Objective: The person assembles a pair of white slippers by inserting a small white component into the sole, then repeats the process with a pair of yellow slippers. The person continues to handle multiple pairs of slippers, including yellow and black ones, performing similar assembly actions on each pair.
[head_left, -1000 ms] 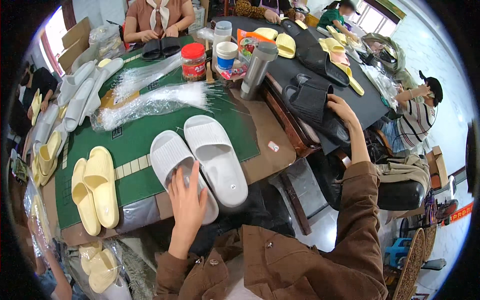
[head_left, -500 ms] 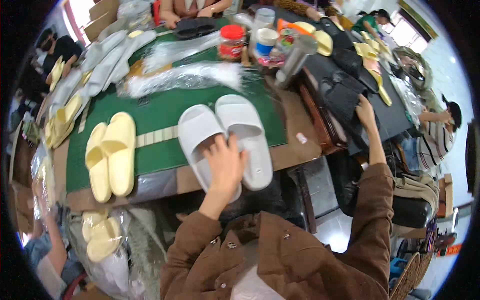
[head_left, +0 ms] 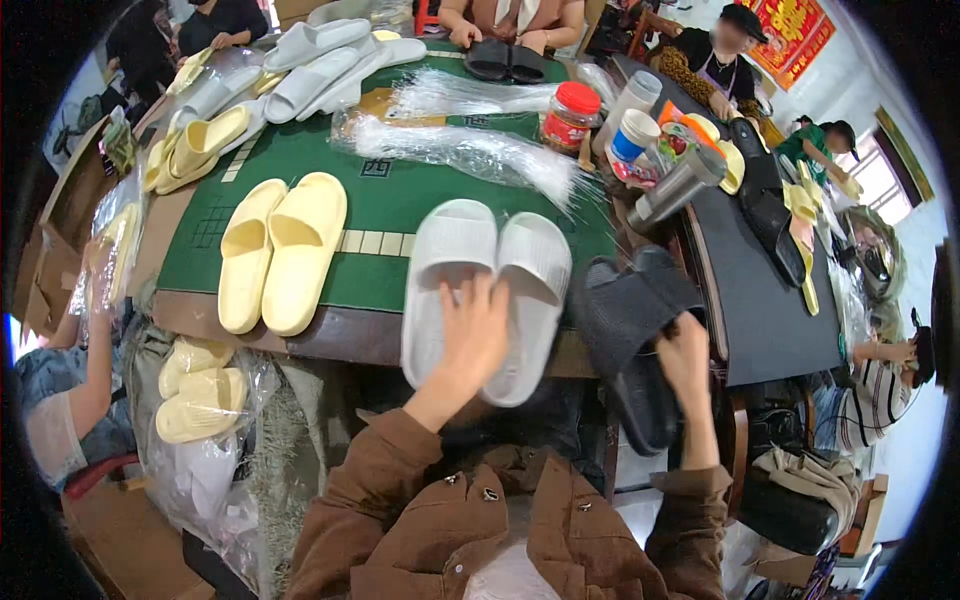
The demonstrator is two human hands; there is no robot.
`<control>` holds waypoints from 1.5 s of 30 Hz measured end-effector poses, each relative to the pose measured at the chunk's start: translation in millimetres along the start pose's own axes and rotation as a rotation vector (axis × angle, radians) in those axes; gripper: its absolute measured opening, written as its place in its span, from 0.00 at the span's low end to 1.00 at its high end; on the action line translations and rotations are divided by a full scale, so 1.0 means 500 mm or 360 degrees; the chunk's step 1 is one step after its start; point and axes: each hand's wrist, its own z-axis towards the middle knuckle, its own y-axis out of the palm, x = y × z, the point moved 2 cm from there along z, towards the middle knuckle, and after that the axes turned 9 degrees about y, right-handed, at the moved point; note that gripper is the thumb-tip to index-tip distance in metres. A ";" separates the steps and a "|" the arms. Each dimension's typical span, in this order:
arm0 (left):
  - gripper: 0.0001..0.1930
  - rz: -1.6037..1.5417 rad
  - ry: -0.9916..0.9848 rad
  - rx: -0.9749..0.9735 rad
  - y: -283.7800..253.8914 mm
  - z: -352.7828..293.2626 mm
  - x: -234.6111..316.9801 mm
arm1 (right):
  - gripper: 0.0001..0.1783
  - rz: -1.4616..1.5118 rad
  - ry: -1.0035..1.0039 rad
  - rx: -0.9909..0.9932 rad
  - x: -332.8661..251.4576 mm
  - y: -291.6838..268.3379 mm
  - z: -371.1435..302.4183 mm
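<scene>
A pair of light grey slippers (head_left: pixel 535 320) lies side by side across the table's near edge, heels overhanging. My left hand (head_left: pixel 468 335) is closed on their adjoining inner edges, fingers inside the left slipper and thumb toward the right one. Just to their right, my right hand (head_left: pixel 686 355) grips a pair of black textured slippers (head_left: pixel 640 305) by the side, holding them tilted past the table edge. How the fingers wrap the far side is hidden. A pair of pale yellow slippers (head_left: pixel 308 255) rests on the green mat (head_left: pixel 380 295) to the left.
Clear plastic ties (head_left: pixel 450 150), a red-lidded jar (head_left: pixel 570 118) and a steel flask (head_left: pixel 680 185) sit farther back. Grey slippers (head_left: pixel 315 75) pile up at far left. A dark side table (head_left: pixel 775 330) stands at right. Co-workers sit around; one holds black slippers (head_left: pixel 505 62) opposite.
My right hand has brought the black slippers from the dark side table leftward, beside the grey pair. My left hand stays at the grey slippers. The whole view has shifted.
</scene>
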 end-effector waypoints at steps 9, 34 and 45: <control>0.25 0.0253 -0.0280 0.0114 -0.100 -0.054 -0.266 | 0.20 0.0043 -0.0041 -0.0036 -0.111 0.199 0.028; 0.11 -0.0362 -0.0083 0.0659 -0.176 -0.011 -0.218 | 0.11 0.1482 -0.0178 -0.0511 -0.182 0.234 -0.014; 0.20 -0.2592 0.0235 -0.0383 -0.137 -0.021 0.113 | 0.13 0.1891 -0.0586 -0.0776 -0.243 0.023 -0.122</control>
